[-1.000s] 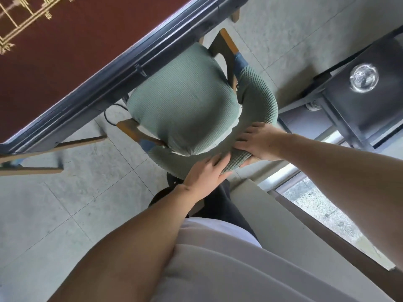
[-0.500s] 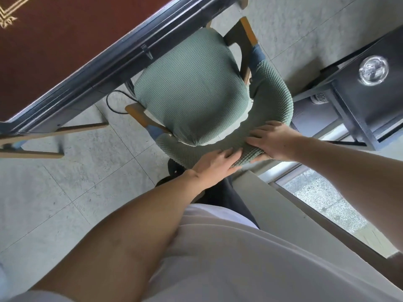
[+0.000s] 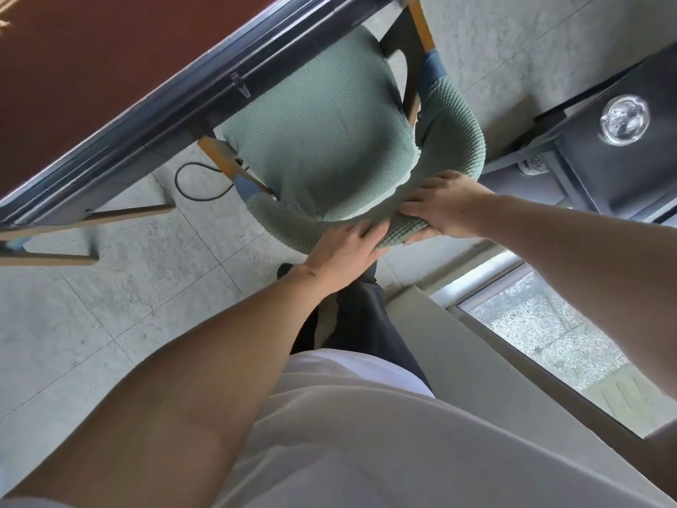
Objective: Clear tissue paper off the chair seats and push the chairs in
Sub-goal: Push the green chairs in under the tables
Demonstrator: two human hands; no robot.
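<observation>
**Chair going under the table, both hands on its back**

Over the last second the chair (image 3: 315,141) has slid further beneath the table (image 3: 110,67); the front of the green seat, which stood clear of the dark table edge a second ago, now sits tucked under it; I judge the push-in to be well along, with perhaps a little travel left.

The left hand (image 3: 344,258) lies flat against the curved backrest (image 3: 450,115), fingers straight and spread on the knitted cover, holding nothing, only pressing; the right hand (image 3: 445,203) sits just beside it on the same rail, its fingers laid over the top and its thumb seeming to come under the rim, so it grips the backrest lightly.

The seat lies directly ahead of both hands, beyond the backrest they touch; no tissue paper shows on it, so clearing looks done for this chair.

Off to the side of the right hand stands a dark side table (image 3: 622,170) with a glass ashtray (image 3: 624,119) on it, well apart from the chair.
</observation>
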